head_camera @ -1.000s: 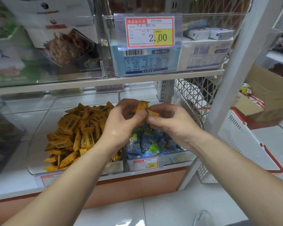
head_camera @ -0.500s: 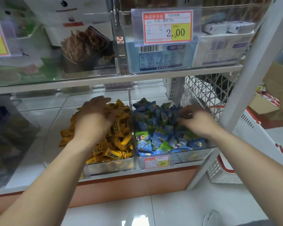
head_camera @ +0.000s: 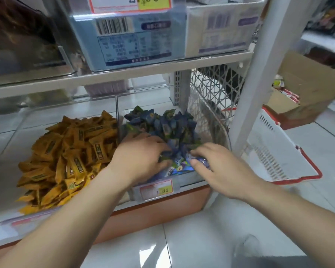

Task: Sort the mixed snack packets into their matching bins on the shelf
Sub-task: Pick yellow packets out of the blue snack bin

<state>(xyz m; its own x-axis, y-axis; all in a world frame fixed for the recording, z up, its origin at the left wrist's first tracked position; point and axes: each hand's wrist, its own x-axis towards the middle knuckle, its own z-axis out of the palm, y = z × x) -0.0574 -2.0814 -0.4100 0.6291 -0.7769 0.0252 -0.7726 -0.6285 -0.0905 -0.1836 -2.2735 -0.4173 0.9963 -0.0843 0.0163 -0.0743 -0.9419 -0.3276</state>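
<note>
The left hand (head_camera: 141,153) has crossed from the yellow packets (head_camera: 70,157) at 9 o'clock into the right-hand bin (head_camera: 190,178), fingers buried among the blue packets (head_camera: 168,126), grip impossible to tell, while the right hand (head_camera: 219,167), at 3 o'clock of it, pinches a front packet (head_camera: 202,163).

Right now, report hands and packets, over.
Left hand dug into blue packets, grip unclear. Right hand pinches one front packet. Yellow packets separate, beyond the divider. No obstruction seen.
</note>
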